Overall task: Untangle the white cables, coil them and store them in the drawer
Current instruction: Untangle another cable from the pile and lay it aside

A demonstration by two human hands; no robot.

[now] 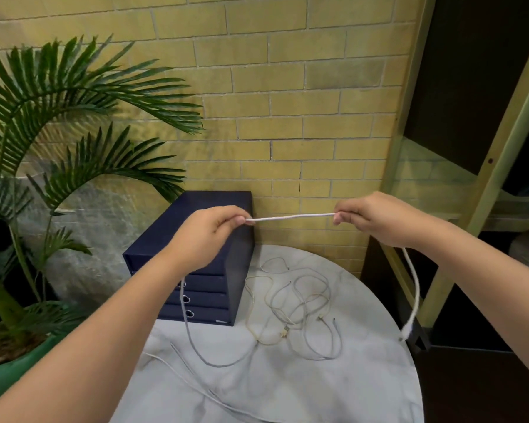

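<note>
A white cable point(290, 217) is stretched taut between my two hands, raised above the table. My left hand point(209, 232) pinches it at the left and my right hand point(376, 219) pinches it at the right. One end hangs down from my right hand past the table's right edge. The other part drops below my left hand in front of the drawer unit and runs onto the table. A tangle of thin white cables point(297, 309) lies on the marble table point(364, 377). The dark blue drawer unit point(214, 288) stands at the table's back left with its drawers shut.
A potted palm point(43, 148) in a green pot stands at the left beside the table. A yellow brick wall is close behind. A green-framed shelf unit point(483, 184) stands at the right. More cable lengths trail over the table's near left part.
</note>
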